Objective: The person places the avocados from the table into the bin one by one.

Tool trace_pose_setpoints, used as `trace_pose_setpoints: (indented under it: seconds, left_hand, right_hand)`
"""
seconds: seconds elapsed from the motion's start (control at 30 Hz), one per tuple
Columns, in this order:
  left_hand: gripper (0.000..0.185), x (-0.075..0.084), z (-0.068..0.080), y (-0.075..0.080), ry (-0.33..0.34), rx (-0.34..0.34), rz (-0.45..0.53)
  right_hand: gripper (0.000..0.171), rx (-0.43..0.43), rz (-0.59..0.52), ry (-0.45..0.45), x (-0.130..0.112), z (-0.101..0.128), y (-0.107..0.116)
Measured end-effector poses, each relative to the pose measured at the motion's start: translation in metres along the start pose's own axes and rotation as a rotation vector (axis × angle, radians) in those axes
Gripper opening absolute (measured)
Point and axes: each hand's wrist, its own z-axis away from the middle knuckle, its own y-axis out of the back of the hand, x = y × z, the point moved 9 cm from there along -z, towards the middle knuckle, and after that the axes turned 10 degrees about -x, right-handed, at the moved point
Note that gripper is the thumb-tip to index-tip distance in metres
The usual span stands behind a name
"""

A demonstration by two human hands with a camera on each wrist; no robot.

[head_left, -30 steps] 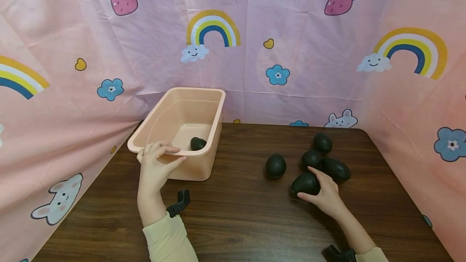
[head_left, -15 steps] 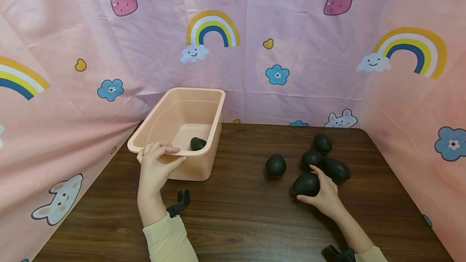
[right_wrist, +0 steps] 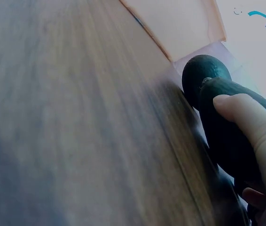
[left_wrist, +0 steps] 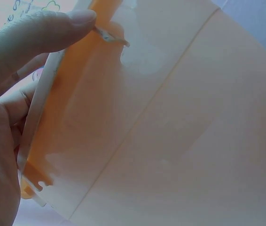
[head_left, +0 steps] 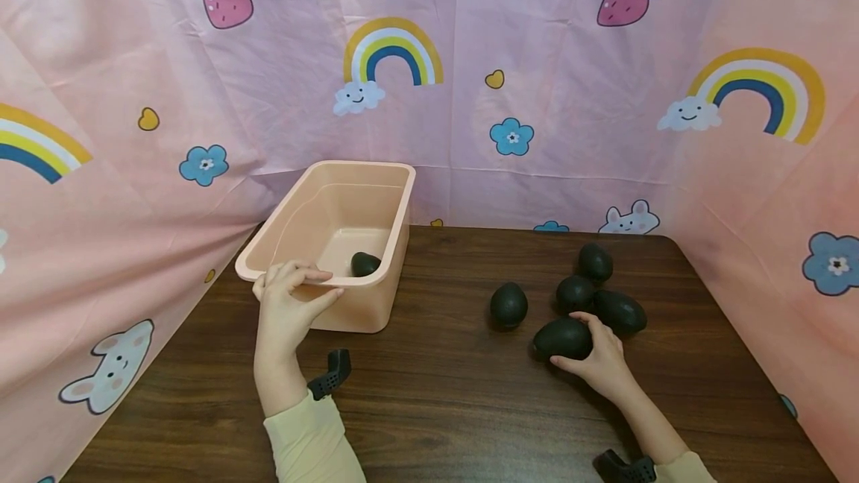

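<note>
Step in hand: pick-up of one avocado (head_left: 562, 338) from the cluster on the right of the surface (head_left: 436, 393). The right hand (head_left: 602, 361) is curled round it, thumb under, fingers over the top; the fruit looks barely lifted, if at all. The left hand (head_left: 290, 304) pinches the near rim of the pink bin (head_left: 376, 170), thumb outside, fingers over the edge. One avocado in the bin (head_left: 365, 264) is already seen.

Next move, as judged: a clean lift clear of the neighbouring avocados (head_left: 593, 297), then a carry leftward over the bin rim.

Versus 1.0 s ago: the gripped avocado is shifted slightly left, fingers wrapped further over it. Left hand unchanged.
</note>
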Motion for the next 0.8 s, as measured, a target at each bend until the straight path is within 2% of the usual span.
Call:
trace_pose_setpoints:
  seconds: [0.33, 0.47, 0.67, 0.8]
  left_hand:
    - [0.028, -0.0004, -0.0003, -0.0002, 0.013, -0.004, 0.003]
    - [0.028, -0.0004, -0.0004, -0.0001, 0.012, -0.002, 0.011]
    - [0.028, -0.0008, 0.0006, -0.0002, 0.011, 0.003, 0.021]
    - [0.029, -0.0013, 0.0008, 0.0, 0.015, 0.003, 0.024]
  right_hand:
    - [0.074, -0.019, -0.003, -0.023, 0.0036, -0.0003, -0.0011]
    - [0.073, -0.018, 0.002, -0.011, 0.0016, 0.0004, -0.0009]
    - [0.073, -0.023, 0.001, -0.05, 0.0054, 0.0015, -0.0019]
    - [0.072, -0.011, -0.023, -0.035, 0.0046, 0.0011, -0.0007]
